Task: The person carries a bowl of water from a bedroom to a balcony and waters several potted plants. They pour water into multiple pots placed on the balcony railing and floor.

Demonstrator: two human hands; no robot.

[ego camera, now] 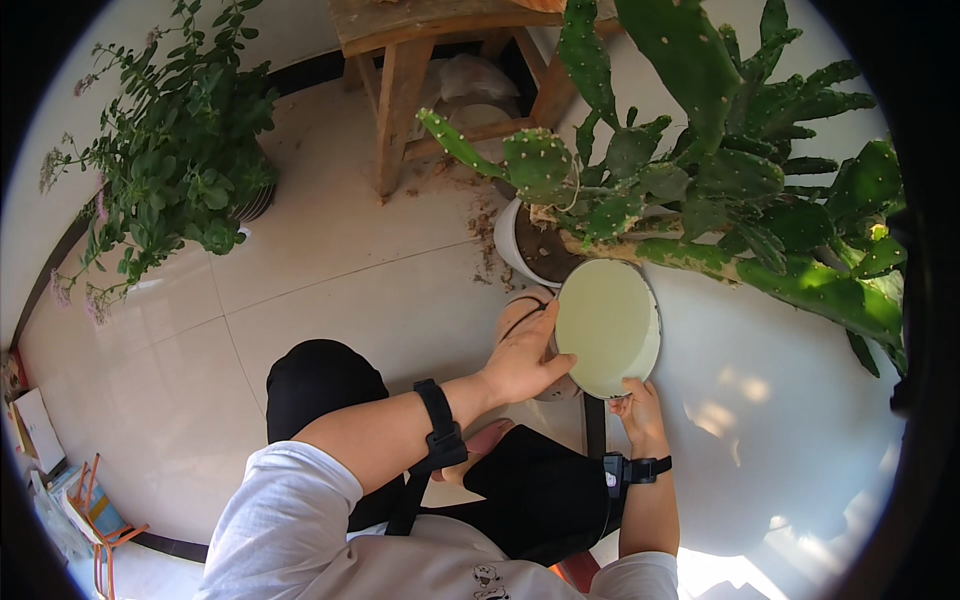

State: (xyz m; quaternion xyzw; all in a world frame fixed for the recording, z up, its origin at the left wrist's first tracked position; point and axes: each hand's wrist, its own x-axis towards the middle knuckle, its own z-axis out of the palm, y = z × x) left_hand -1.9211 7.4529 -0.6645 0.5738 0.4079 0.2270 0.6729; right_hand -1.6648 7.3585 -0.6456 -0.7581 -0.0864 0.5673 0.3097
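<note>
Between my two hands is a round pale-green enamel basin point(606, 326) with a dark chipped rim. My left hand point(529, 356) grips its left side, thumb over the rim. At the lower rim, my right hand point(637, 405) pinches the edge with thumb and fingers. Behind and partly under the basin stands a brownish rounded pot point(517, 309) with a dark line on it; the basin and my left hand hide much of it. Just beyond, a white plant pot point(510, 236) of dark soil point(544, 247) holds a large cactus point(697, 172) leaning right.
A wooden stool point(397, 105) stands at the top, with plastic bags point(476, 79) beneath. Brown debris point(484, 240) lies on the tiled floor point(315, 322). A leafy potted plant point(187, 157) is at upper left, an orange-framed chair point(97, 517) at lower left. Spiny cactus pads overhang the right side.
</note>
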